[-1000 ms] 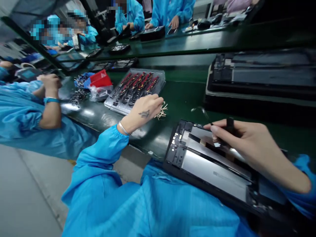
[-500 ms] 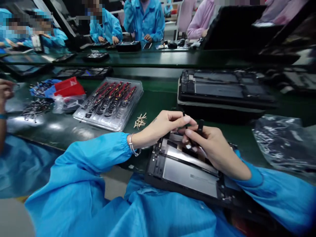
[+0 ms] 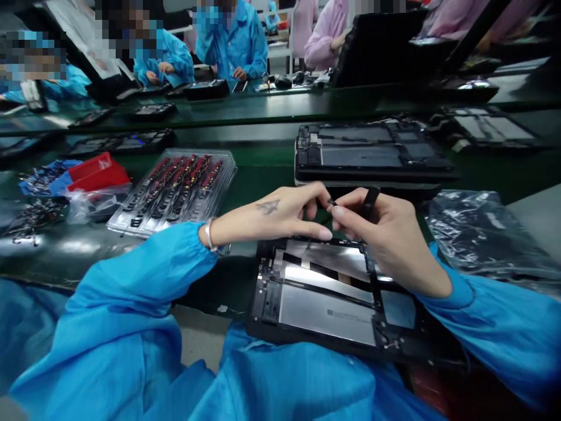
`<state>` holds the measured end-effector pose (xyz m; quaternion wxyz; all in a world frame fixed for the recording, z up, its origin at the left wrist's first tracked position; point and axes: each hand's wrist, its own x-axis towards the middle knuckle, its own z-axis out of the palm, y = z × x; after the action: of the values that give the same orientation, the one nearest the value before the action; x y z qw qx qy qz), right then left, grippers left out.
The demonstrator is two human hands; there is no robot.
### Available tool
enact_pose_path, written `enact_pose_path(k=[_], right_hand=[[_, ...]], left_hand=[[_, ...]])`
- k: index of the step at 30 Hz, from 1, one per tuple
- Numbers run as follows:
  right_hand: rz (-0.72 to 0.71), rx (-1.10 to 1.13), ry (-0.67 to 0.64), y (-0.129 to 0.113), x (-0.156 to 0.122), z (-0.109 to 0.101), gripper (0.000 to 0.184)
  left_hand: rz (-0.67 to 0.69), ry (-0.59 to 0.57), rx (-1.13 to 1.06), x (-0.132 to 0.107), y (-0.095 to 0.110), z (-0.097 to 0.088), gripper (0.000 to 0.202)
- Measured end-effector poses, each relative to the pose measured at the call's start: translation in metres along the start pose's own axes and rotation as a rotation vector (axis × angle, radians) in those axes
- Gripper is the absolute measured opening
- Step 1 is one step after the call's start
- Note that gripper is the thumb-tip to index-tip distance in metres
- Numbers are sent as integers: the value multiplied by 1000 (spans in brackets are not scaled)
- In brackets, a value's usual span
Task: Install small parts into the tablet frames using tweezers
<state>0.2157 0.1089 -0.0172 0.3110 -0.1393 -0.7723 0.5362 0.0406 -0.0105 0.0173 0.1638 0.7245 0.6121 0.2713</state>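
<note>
An opened tablet (image 3: pixel 324 304), back cover off with silver battery panels showing, lies on my lap against the table edge. Above its top edge my left hand (image 3: pixel 276 216) pinches a tiny dark part at its fingertips. My right hand (image 3: pixel 385 234) is closed around a black tool (image 3: pixel 370 202), its thumb and forefinger meeting the left fingertips at the small part. A clear tray (image 3: pixel 175 184) of red and black flex parts lies left of my left hand.
Another opened tablet (image 3: pixel 368 152) sits on a stack behind my hands. Crumpled plastic bag (image 3: pixel 477 234) at right. Red box (image 3: pixel 94 172) and loose dark parts (image 3: pixel 30 213) at left. Several people in blue and pink coats work across the green table (image 3: pixel 263 169).
My left hand came from the small sticks beside the tray to meet my right hand over the tablet. Both hands then rose slightly, and my view swung left to right.
</note>
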Motion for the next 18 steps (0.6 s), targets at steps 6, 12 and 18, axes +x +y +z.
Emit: enact_pose_path(k=[6,12,18], right_hand=[[42,110,2,-4,-2,0,15],[-32,-34,24,-13,-8,2,14],[-105,-116,23,-17,-9,2,14]], left_hand=[[246,449,653,-11,14,15,21],[262,478,860,-8,20,22,26],[267,456,911,-10,23,22,26]])
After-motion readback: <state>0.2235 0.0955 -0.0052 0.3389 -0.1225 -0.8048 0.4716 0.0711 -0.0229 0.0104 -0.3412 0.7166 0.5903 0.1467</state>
